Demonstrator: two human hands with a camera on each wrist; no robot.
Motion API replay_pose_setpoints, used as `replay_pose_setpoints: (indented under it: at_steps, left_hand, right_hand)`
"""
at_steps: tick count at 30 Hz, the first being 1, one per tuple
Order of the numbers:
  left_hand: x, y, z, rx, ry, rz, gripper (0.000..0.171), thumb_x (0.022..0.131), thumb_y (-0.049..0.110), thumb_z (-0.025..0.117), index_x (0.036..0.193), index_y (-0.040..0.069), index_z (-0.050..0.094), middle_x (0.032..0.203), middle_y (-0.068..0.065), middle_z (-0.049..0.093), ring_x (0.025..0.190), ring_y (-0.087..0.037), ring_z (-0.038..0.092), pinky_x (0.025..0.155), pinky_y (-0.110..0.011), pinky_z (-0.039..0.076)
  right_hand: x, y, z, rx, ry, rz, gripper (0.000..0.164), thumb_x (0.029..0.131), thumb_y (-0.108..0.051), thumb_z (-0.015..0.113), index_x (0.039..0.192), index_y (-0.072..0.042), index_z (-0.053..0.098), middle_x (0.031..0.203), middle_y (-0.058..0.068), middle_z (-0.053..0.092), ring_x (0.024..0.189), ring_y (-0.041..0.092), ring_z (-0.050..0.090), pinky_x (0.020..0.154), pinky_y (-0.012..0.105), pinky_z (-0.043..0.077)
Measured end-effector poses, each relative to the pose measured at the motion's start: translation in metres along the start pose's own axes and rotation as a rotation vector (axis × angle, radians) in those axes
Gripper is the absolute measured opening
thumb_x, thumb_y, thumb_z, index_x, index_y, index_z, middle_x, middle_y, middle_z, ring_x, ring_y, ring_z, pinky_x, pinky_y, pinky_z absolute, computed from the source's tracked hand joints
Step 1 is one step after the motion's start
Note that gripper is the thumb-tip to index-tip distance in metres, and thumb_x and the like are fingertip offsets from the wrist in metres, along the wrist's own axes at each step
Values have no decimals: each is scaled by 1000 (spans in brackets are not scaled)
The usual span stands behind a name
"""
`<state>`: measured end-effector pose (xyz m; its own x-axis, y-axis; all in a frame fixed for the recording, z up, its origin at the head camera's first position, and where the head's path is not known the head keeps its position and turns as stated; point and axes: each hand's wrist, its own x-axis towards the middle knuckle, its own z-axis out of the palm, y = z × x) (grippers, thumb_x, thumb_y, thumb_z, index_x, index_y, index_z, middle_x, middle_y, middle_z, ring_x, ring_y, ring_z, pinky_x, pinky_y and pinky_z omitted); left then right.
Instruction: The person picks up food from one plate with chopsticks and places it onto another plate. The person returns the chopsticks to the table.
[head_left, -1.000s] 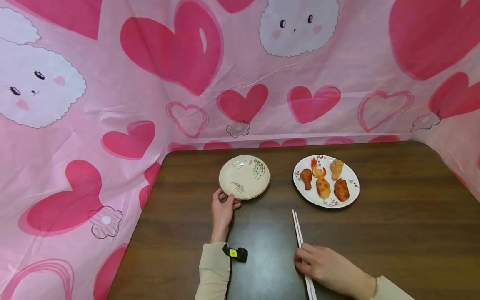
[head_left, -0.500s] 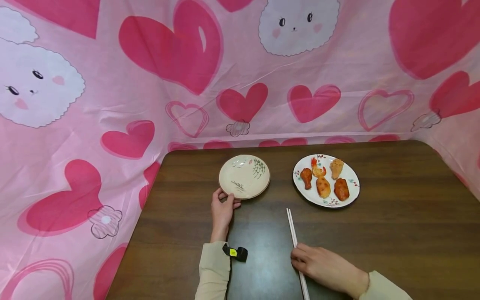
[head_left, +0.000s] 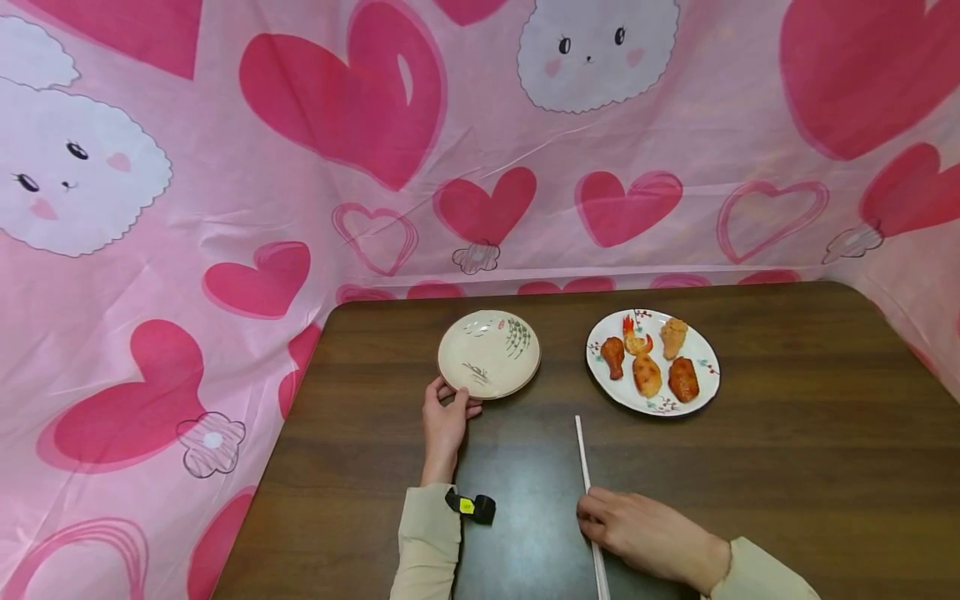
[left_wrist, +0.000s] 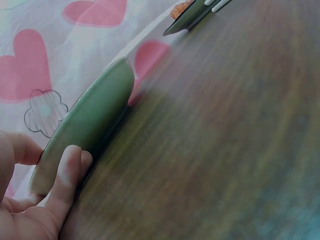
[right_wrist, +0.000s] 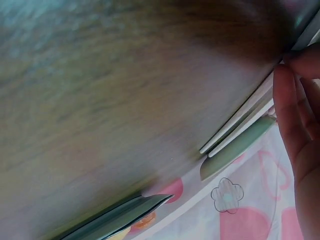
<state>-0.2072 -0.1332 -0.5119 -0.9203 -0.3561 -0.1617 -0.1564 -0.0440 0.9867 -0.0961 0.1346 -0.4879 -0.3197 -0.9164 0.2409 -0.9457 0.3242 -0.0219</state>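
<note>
At the near-left rim of a cream plate [head_left: 489, 354] with a green painted pattern, my left hand [head_left: 446, 421] grips the edge between thumb and fingers. The left wrist view gives this plate [left_wrist: 95, 115] from the side, greenish and low over the table. My right hand [head_left: 648, 533] pinches a pair of pale chopsticks [head_left: 582, 454] at mid-length, their far tips pointing toward the gap between the two plates. Seen from the right wrist, the chopsticks [right_wrist: 240, 122] lie side by side, close over the tabletop; the fingers hide part of them.
Right of the cream plate stands a white flowered plate [head_left: 705, 383] bearing a drumstick [head_left: 612, 358], a shrimp [head_left: 636, 340], a fried chicken piece [head_left: 673, 337] and other browned pieces. Pink heart-printed cloth [head_left: 465, 225] borders the brown wooden table [head_left: 810, 467] at back and sides.
My right hand has shifted slightly left with the chopsticks, which now nearly overlap into one line in the head view. The left hand and both plates have stayed in place.
</note>
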Motion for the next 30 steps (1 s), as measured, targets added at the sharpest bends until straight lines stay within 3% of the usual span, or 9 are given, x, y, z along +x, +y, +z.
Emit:
replay_pose_setpoints:
  at_steps: [10,19,25,30]
  left_hand:
    - [-2,4,0,7,-7,-9,47,86,13,55,129,11,36,106,-13,48,71,-18,65,64,-28,58]
    - [-3,4,0,15,-5,-16,47,86,13,56,129,11,37,106,-12,48,71,-17,65,64,-28,58]
    - [-3,4,0,-11,-8,10,47,85,11,56,128,8,37,106,-13,47,70,-18,65,63,-28,58]
    - [-2,2,-1,-16,-8,20,47,85,10,55,129,7,37,105,-14,47,69,-18,65,62,-28,58]
  right_hand:
    - [-6,-1,-1,3,31,27,10,83,-12,58,89,-19,62,89,-8,47,81,4,44,63,18,46]
    - [-11,-4,-2,-6,75,69,15,78,-11,59,91,-17,63,91,-8,48,82,5,44,59,18,45]
    - [-15,-3,-3,2,118,86,11,86,-15,54,93,-16,63,93,-6,50,83,6,47,57,17,45]
    - [-14,-1,-4,6,63,80,19,93,-18,45,96,-18,64,95,-6,50,84,6,46,60,18,47]
